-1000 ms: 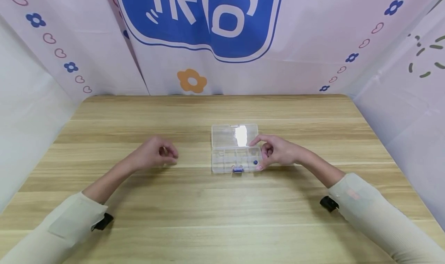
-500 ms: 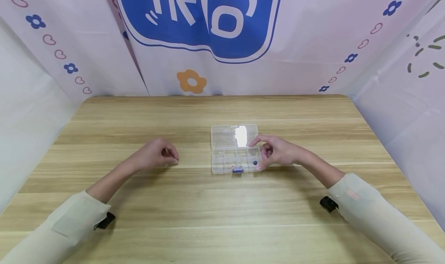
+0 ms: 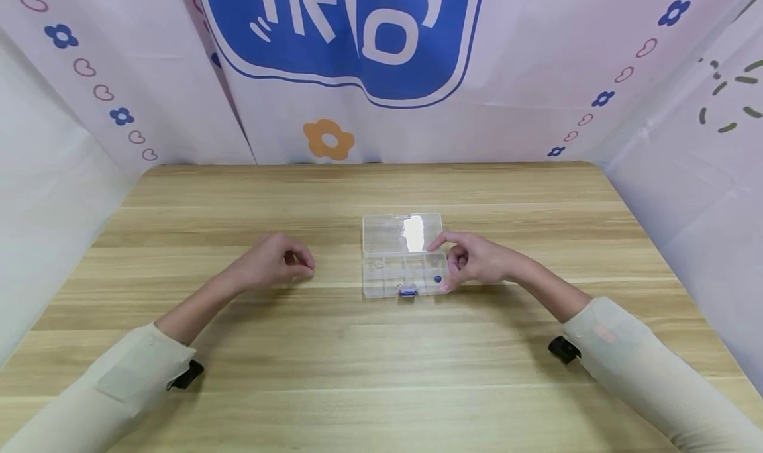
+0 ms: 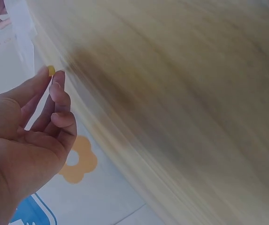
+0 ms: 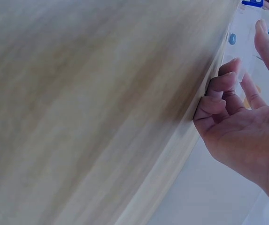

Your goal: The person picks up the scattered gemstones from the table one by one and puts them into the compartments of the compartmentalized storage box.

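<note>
A small yellow bead-like piece [image 4: 51, 70] is pinched between the thumb and index fingertips of my left hand [image 3: 277, 261], close over the table to the left of the box; the head view hides it behind the fingers. My right hand [image 3: 481, 259] grips the right end of a clear plastic compartment box [image 3: 373, 286], thumb at the front corner and index finger stretched toward the hinge. Its other fingers are curled in. The box's lid [image 3: 381, 234] lies folded back. A round blue bead [image 3: 438, 279] sits in the front right compartment, near my right thumb.
A blue latch [image 3: 408, 292] marks the front of the box. The wooden table [image 3: 357, 373] reaches back to a white printed cloth [image 3: 512, 128], with more white cloth at both sides. Dark wrist devices [image 3: 563, 350] show under the sleeves.
My left hand has shifted slightly to the right, toward the box, fingertips still together. My right hand and the box have stayed in place.
</note>
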Demonstrator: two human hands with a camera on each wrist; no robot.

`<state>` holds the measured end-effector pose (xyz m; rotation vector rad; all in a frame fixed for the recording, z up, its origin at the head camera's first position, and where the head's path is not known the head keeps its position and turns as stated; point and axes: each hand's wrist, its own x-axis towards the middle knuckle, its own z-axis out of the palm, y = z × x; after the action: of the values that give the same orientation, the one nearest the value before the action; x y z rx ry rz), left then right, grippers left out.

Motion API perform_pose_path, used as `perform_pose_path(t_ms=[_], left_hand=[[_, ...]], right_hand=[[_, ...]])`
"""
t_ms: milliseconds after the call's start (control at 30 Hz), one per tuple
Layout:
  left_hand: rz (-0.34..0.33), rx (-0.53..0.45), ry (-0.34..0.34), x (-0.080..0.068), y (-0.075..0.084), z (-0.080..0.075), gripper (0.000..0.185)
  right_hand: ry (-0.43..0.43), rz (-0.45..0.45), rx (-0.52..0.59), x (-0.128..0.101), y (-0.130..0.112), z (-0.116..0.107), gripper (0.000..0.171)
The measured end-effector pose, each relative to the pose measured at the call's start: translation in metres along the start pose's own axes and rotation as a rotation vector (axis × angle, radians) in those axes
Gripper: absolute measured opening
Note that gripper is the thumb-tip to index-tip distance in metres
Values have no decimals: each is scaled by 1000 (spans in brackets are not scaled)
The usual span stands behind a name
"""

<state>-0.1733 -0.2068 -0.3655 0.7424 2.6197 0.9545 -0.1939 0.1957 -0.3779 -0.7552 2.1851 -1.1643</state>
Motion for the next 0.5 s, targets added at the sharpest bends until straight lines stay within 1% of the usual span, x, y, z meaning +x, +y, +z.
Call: perform_pose_path(t_ms=[200, 400, 500], left_hand=[[6, 2, 10, 4, 6, 2, 3], [35, -3, 2, 9, 7, 4, 9], [38, 5, 3, 10, 8, 5, 10]], right_hand=[[4, -9, 4, 0, 2, 1, 65], [5, -10, 0, 0, 2, 0, 66], [5, -7, -4, 0, 2, 0, 66]])
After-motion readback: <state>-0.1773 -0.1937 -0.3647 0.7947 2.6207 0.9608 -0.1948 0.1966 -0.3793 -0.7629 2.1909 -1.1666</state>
